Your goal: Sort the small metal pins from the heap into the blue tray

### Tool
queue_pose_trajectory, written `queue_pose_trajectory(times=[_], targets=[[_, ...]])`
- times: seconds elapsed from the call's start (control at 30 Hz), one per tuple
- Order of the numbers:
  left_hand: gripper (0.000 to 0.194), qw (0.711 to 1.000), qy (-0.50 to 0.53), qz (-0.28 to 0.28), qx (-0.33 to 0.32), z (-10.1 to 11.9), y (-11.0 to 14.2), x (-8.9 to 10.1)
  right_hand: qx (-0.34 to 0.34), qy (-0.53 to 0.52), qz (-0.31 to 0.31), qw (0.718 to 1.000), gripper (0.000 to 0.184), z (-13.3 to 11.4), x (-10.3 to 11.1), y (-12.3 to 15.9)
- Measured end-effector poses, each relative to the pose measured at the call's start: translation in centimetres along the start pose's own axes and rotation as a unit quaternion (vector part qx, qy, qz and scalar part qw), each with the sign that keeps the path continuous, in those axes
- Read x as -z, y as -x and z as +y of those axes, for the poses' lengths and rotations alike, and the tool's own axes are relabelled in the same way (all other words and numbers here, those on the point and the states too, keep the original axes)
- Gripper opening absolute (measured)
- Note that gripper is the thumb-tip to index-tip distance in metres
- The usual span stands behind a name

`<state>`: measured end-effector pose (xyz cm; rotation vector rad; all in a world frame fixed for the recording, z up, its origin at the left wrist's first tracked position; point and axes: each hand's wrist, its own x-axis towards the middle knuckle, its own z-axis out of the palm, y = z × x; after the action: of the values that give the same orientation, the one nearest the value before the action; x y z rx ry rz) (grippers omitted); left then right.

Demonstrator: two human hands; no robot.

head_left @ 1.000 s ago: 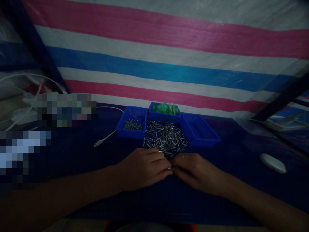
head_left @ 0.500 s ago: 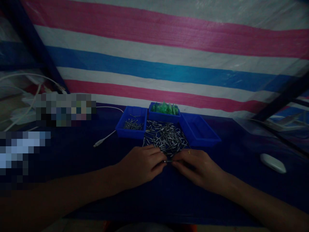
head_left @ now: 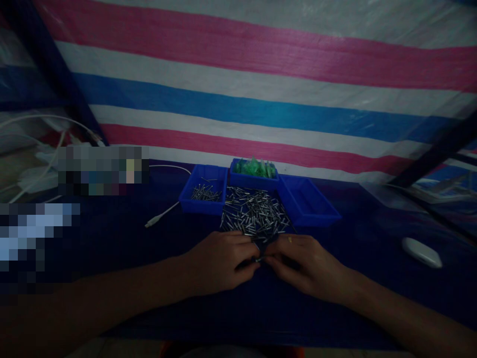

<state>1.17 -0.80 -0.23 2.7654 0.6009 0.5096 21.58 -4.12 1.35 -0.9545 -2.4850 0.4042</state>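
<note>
In front of the pile, my right hand (head_left: 298, 261) is closed in a pinch on a thin metal pin (head_left: 258, 259), maybe a rivet or screw; the exact kind is too dark to tell. My left hand (head_left: 225, 258) meets it from the other side, thumb and forefinger closed round the pin's left end. Just beyond both hands lies a heap of loose metal pins (head_left: 257, 211) on the dark blue table. More pins (head_left: 204, 192) lie in the left blue tray (head_left: 203, 205). The right blue tray (head_left: 316, 219) holds nothing that I can see.
A third blue tray (head_left: 253, 180) at the back holds crumpled green plastic pieces (head_left: 255, 167). A white cable (head_left: 160, 216) lies at left, and a white rounded case (head_left: 421, 252) at right. Striped sheeting (head_left: 261, 114) hangs behind the table. Blurred patches cover things at far left.
Half a second ago the pin showed level between both hands' fingertips. Both hands have since dropped slightly nearer to me, and the left thumb and forefinger have parted a little. The trays stay put.
</note>
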Motion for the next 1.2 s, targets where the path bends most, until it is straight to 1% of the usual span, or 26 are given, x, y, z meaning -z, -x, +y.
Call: queue_pose_trajectory(times=[0.33, 0.53, 0.7, 0.83, 1.03, 1.2], targets=[[0.008, 1.000, 0.020, -0.005, 0.019, 0.08, -0.01, 0.10, -0.008, -0.001, 0.000, 1.000, 0.012, -0.01, -0.01, 0.06], [0.007, 0.999, 0.028, 0.011, 0.024, 0.13, -0.07, 0.20, -0.011, -0.006, 0.000, 1.000, 0.010, 0.00, 0.08, 0.05], [0.008, 0.999, 0.027, 0.009, 0.035, 0.14, -0.09, 0.23, -0.011, -0.004, 0.001, 1.000, 0.010, 0.06, 0.06, 0.07], [0.005, 0.998, 0.034, 0.028, 0.042, 0.11, 0.01, 0.26, -0.017, -0.006, -0.006, 1.000, 0.010, 0.07, 0.11, 0.02], [0.007, 0.995, 0.059, 0.072, 0.022, 0.35, 0.03, 0.49, -0.022, 0.002, -0.035, 0.999, 0.012, 0.26, -0.20, 0.02], [0.008, 0.996, 0.057, 0.063, -0.007, 0.34, -0.08, 0.37, -0.025, 0.009, -0.062, 0.998, 0.016, 0.24, -0.46, -0.02]])
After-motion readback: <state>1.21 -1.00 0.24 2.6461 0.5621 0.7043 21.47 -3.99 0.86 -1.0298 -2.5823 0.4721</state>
